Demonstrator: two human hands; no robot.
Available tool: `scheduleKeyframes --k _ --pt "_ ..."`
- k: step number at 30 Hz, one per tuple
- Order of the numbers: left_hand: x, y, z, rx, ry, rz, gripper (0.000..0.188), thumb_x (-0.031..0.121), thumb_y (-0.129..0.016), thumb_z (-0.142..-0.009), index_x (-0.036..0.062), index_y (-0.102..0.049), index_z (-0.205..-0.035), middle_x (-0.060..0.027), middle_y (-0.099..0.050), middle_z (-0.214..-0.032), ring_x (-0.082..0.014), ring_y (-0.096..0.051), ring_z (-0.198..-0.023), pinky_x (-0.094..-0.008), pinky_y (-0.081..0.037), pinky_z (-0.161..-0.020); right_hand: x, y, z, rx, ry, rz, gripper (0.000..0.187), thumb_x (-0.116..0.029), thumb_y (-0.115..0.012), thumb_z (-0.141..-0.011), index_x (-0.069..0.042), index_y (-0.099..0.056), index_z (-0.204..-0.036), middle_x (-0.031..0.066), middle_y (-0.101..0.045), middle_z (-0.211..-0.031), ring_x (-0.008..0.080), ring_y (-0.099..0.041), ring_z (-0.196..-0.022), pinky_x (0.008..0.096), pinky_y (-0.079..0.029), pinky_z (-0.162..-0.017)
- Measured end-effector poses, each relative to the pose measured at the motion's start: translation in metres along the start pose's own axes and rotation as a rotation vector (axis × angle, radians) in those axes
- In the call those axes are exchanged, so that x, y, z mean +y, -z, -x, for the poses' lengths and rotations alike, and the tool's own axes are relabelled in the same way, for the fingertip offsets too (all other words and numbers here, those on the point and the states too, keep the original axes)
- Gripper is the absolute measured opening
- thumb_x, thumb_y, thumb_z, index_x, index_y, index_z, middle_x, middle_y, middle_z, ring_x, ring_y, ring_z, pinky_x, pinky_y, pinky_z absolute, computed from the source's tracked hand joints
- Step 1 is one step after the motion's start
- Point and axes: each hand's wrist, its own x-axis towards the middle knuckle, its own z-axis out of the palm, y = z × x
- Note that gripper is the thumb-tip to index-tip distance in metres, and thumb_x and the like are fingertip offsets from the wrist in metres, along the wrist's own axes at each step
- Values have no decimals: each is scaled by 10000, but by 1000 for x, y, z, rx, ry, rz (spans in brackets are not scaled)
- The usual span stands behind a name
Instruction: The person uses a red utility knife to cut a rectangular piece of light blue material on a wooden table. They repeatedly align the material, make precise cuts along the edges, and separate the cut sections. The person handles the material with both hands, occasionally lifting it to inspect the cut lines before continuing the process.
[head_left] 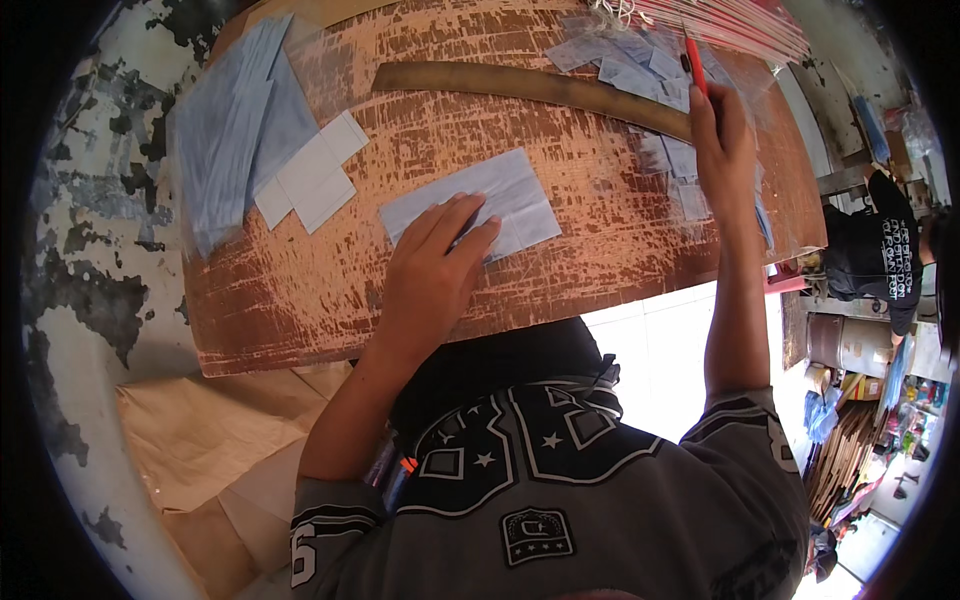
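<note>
1. On the worn brown table (300,300), the left hand (435,265) lies flat and open, pressing down on a pale blue sheet (510,195).
2. Farther back, the right hand (722,140) is closed around a red pen (695,65), tip pointing away.
3. A long brown ruler (520,88) lies between the two hands.
4. More blue sheets (235,125) sit in a pile at the left, with white paper squares (318,172) just beside them.
5. Small blue pieces (640,70) lie near the pen.

My worn workbench by a peeling wall
Scratched brown table (300,310), flaking white wall (90,300), bright white floor (660,350), cluttered shelves (880,400) at my right
</note>
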Motion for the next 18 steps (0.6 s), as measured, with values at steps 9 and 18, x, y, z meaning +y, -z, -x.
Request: scheduleKeyframes --k 9,18 --pt "2 0 4 -32 40 94 391 64 -686 -955 32 -651 -1343 -148 -607 -1407 -369 -571 -1308 -467 -484 -1078 -128 7 140 -345 -269 -331 503 -64 -459 -1100 -104 -426 -1601 151 -683 -1136 207 -631 -969 341 -529 -839" --pt "-4 -4 4 -16 -1 -1 518 64 -712 -926 31 -602 -1430 -127 -595 -1407 -338 -559 -1325 -440 -491 -1092 -152 -18 175 -431 -89 -143 634 31 -568 -972 -129 -458 -1575 257 -729 -1100 455 -722 -926 505 -575 -762"
